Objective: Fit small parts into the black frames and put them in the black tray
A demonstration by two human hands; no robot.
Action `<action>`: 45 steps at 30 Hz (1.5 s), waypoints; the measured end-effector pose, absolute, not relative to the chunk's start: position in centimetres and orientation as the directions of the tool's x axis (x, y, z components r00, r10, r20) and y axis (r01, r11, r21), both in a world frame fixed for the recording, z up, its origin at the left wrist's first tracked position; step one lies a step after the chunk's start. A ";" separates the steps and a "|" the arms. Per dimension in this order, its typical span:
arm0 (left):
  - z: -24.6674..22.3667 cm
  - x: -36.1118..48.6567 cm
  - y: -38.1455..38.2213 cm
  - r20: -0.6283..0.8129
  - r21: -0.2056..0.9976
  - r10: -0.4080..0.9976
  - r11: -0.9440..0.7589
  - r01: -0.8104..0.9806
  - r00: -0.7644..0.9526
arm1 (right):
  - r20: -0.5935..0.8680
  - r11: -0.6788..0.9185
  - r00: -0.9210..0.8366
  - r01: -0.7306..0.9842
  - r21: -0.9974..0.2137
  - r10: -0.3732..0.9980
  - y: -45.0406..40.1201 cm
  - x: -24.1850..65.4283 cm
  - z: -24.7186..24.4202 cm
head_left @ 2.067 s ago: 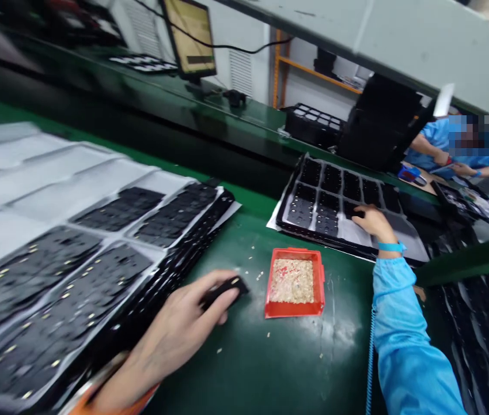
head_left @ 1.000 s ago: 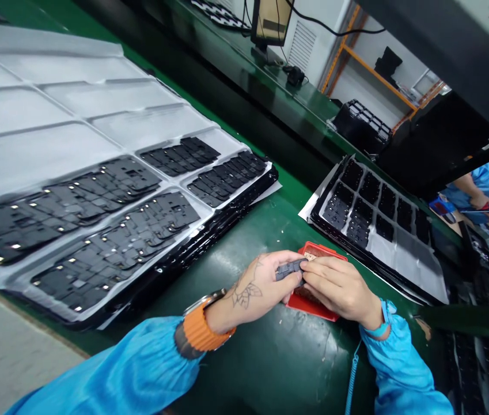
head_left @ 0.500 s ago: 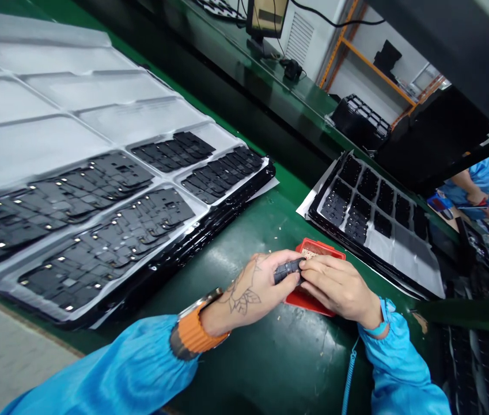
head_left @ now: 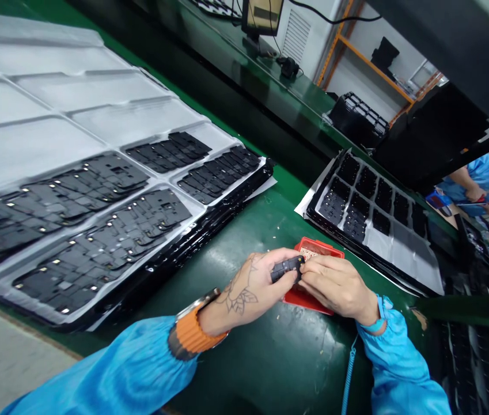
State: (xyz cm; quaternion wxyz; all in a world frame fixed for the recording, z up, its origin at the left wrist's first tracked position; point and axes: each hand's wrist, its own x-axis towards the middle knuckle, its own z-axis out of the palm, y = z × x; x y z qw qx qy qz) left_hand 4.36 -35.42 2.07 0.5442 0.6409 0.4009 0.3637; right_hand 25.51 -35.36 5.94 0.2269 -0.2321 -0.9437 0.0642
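Note:
My left hand, with a tattoo and an orange watch strap, and my right hand, with a blue wrist strap, meet over a red plastic tray. Both hands pinch a small black plastic part between their fingers. The hands hide most of the tray's contents, pale flecks showing at its far corner. To my left, a white formed tray carries rows of black parts with small gold-coloured marks. To my right lies a black compartment tray lined with white, partly filled with black parts.
The green workbench has pale crumbs scattered on it. A coiled blue cord hangs from my right wrist. A co-worker in a blue smock works at the far right. A monitor and a black rack stand on the back bench.
My right hand has come from the black compartment tray to the black part, which both hands now hold above the red tray. My head has turned, shifting the view. The part has tilted slightly.

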 end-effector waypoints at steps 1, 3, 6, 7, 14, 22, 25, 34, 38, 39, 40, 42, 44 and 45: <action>2.0 4.4 -35.4 0.023 0.989 0.912 -0.080 0.122 0.410 | 0.401 0.885 -0.789 0.409 -0.225 0.466 -35.3 25.5 5.8; 1.6 4.5 -35.3 0.022 0.988 0.920 -0.079 0.132 0.392 | 0.407 0.885 -0.787 0.403 -0.231 0.464 -35.1 25.4 5.7; 0.8 4.6 -34.9 0.073 0.978 0.950 -0.128 0.163 0.304 | 0.444 0.838 -0.711 0.444 -0.318 0.545 -34.8 25.6 5.6; 0.5 4.5 -34.8 0.104 0.971 0.958 -0.156 0.181 0.268 | 0.462 0.798 -0.650 0.494 -0.346 0.603 -34.7 25.8 5.6; -0.6 4.3 -34.2 0.222 0.933 0.941 -0.281 0.226 0.254 | 0.111 0.471 -0.484 0.733 -0.490 0.868 -34.3 27.4 4.9; -0.4 4.6 -34.3 0.026 0.975 0.969 -0.079 0.208 0.247 | -0.032 0.431 -0.506 0.765 -0.479 0.862 -34.4 27.0 5.1; -0.5 5.0 -34.6 -0.016 0.986 0.965 -0.029 0.165 0.260 | 0.226 0.527 -0.482 0.694 -0.491 0.846 -34.9 26.2 5.1; -1.7 6.0 -35.6 0.017 1.000 0.936 -0.010 -0.021 0.352 | 0.381 0.802 -0.706 0.519 -0.295 0.597 -36.6 23.2 4.3; -2.0 6.0 -35.7 0.006 0.999 0.941 -0.018 0.034 0.338 | 0.359 0.801 -0.716 0.542 -0.256 0.599 -36.8 23.4 4.2; -2.0 6.0 -35.7 0.013 0.999 0.939 -0.028 0.037 0.342 | 0.351 0.805 -0.724 0.541 -0.244 0.594 -36.9 23.6 4.2; -2.0 6.0 -35.7 0.021 0.998 0.938 -0.039 0.044 0.347 | 0.342 0.808 -0.732 0.540 -0.237 0.589 -36.8 23.7 4.1; -1.9 6.0 -35.8 0.031 0.995 0.935 -0.062 0.076 0.355 | 0.326 0.814 -0.746 0.534 -0.229 0.581 -36.8 23.8 4.1; -1.7 5.9 -35.8 0.037 0.992 0.933 -0.078 0.101 0.359 | 0.312 0.814 -0.752 0.534 -0.227 0.581 -36.8 23.8 4.1; -1.6 5.9 -35.8 0.038 0.991 0.932 -0.083 0.109 0.361 | 0.304 0.812 -0.753 0.537 -0.229 0.584 -36.9 23.8 4.1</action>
